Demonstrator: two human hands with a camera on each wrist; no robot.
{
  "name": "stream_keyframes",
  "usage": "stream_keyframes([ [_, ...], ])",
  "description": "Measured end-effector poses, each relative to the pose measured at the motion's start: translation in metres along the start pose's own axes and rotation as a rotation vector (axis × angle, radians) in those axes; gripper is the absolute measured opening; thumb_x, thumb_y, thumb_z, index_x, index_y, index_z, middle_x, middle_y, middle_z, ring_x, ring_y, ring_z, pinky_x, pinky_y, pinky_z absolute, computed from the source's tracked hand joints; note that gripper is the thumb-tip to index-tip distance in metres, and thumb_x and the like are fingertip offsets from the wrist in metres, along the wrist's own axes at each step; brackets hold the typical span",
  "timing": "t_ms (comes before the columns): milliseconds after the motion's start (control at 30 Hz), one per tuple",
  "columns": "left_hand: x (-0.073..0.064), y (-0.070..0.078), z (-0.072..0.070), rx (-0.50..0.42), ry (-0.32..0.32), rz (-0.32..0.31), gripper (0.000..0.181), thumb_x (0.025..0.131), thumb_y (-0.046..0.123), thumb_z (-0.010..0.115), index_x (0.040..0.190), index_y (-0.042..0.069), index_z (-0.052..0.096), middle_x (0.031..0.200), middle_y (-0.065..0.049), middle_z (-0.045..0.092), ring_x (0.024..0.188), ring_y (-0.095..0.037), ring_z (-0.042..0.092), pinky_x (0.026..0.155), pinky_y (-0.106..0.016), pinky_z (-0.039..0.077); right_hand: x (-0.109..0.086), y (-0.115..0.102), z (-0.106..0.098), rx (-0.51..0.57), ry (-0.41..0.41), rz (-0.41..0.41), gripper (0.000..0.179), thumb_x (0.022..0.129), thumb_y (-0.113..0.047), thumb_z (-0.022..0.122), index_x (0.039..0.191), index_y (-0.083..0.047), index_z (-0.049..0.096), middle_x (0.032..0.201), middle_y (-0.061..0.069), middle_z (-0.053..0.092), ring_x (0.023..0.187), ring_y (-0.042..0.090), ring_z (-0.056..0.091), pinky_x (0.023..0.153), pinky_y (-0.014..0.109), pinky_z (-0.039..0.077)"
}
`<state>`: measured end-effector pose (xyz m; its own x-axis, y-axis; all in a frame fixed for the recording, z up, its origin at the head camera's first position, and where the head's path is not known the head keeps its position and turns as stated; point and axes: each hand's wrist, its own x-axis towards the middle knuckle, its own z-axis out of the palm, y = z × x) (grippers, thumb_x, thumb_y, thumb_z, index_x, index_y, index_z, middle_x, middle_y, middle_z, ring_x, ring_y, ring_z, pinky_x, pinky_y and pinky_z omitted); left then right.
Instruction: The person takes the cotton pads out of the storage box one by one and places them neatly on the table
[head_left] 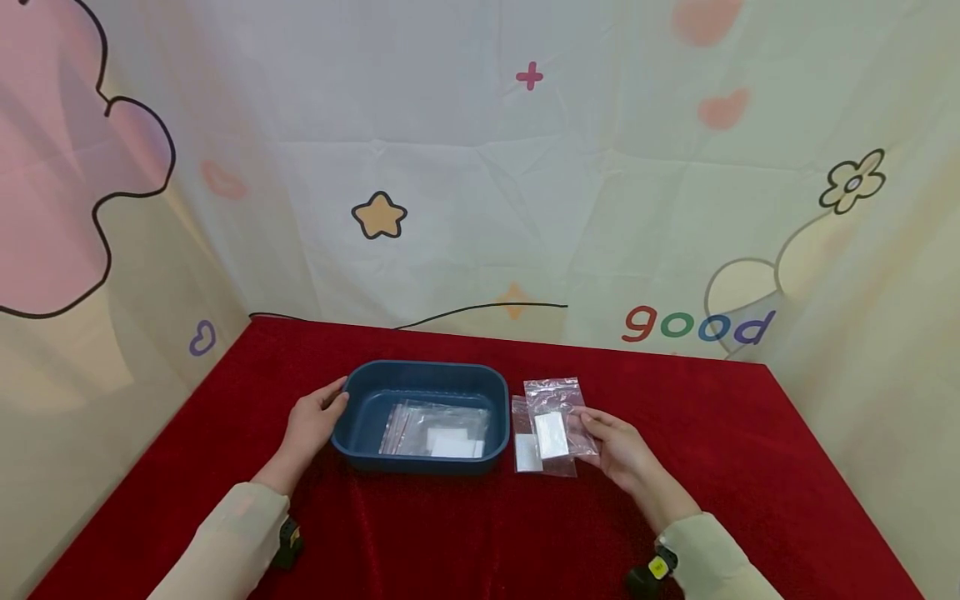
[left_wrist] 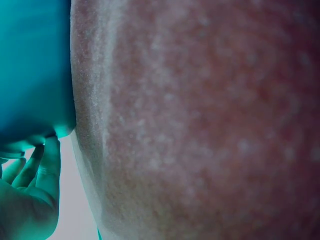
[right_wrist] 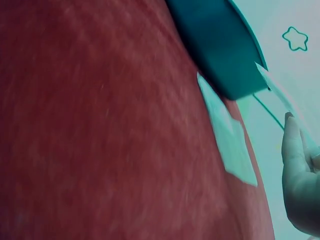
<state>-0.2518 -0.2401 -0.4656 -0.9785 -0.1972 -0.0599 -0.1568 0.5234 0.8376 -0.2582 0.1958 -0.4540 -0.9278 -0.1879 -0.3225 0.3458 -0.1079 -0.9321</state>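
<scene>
A dark blue rectangular basin stands on the red cloth. Several clear zip bags with white pieces inside lie in it. At the basin's left side my left hand grips the edge, thumb and fingertips right at the rim. To the right of the basin, my right hand pinches a clear zip bag by its right edge between thumb and fingers. This bag holds a white rectangular piece. Partly hidden under it, another zip bag with a white piece lies on the cloth.
The red cloth covers the table. Behind it hangs a pale printed curtain with a star, hearts and the word "good", and it also closes off both sides.
</scene>
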Motion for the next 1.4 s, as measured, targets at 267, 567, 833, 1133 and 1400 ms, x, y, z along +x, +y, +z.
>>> stream_keyframes([
  [267,0.0,0.001,-0.001,-0.01,-0.005,-0.006,0.05,0.108,0.018,0.048,0.155,0.002,0.042,0.153,-0.028,0.049,0.14,-0.043,0.051,0.115,-0.056,0.045,0.002,0.005,-0.024,0.001,0.028,0.026,0.025,0.109,-0.015,0.047,0.116,-0.019,0.071,0.088,-0.012,0.076,0.08,0.003,0.073,0.074,0.022,0.062],
  [567,-0.001,0.003,-0.001,-0.009,0.001,-0.01,0.05,0.108,0.018,0.048,0.155,0.003,0.042,0.152,-0.028,0.05,0.14,-0.043,0.051,0.115,-0.056,0.045,0.003,0.008,-0.041,-0.006,0.018,-0.003,0.025,0.11,-0.009,0.04,0.108,-0.016,0.064,0.086,-0.014,0.073,0.08,0.002,0.072,0.074,0.022,0.061],
  [833,-0.002,0.002,-0.002,-0.007,0.002,-0.009,0.05,0.108,0.018,0.048,0.155,0.002,0.042,0.153,-0.028,0.049,0.14,-0.044,0.051,0.115,-0.057,0.045,0.003,0.014,-0.048,-0.003,0.027,0.006,0.025,0.109,-0.008,0.042,0.108,-0.016,0.065,0.085,-0.012,0.073,0.079,0.004,0.072,0.073,0.025,0.063],
  [1133,-0.003,0.001,-0.001,-0.007,-0.003,0.0,0.05,0.108,0.018,0.047,0.155,0.001,0.041,0.153,-0.028,0.048,0.141,-0.044,0.05,0.116,-0.057,0.044,0.007,0.018,-0.057,-0.084,0.075,-0.001,0.029,0.108,-0.007,0.042,0.13,0.007,0.054,0.084,-0.01,0.069,0.077,0.003,0.071,0.07,0.024,0.062],
  [1400,-0.003,0.002,-0.001,0.006,0.002,0.011,0.05,0.108,0.018,0.047,0.154,0.001,0.042,0.152,-0.029,0.05,0.139,-0.044,0.051,0.115,-0.056,0.045,0.006,0.013,-0.059,-0.321,0.132,-0.018,0.046,0.107,-0.01,0.047,0.14,0.022,0.041,0.083,-0.008,0.067,0.073,0.001,0.066,0.066,0.021,0.059],
])
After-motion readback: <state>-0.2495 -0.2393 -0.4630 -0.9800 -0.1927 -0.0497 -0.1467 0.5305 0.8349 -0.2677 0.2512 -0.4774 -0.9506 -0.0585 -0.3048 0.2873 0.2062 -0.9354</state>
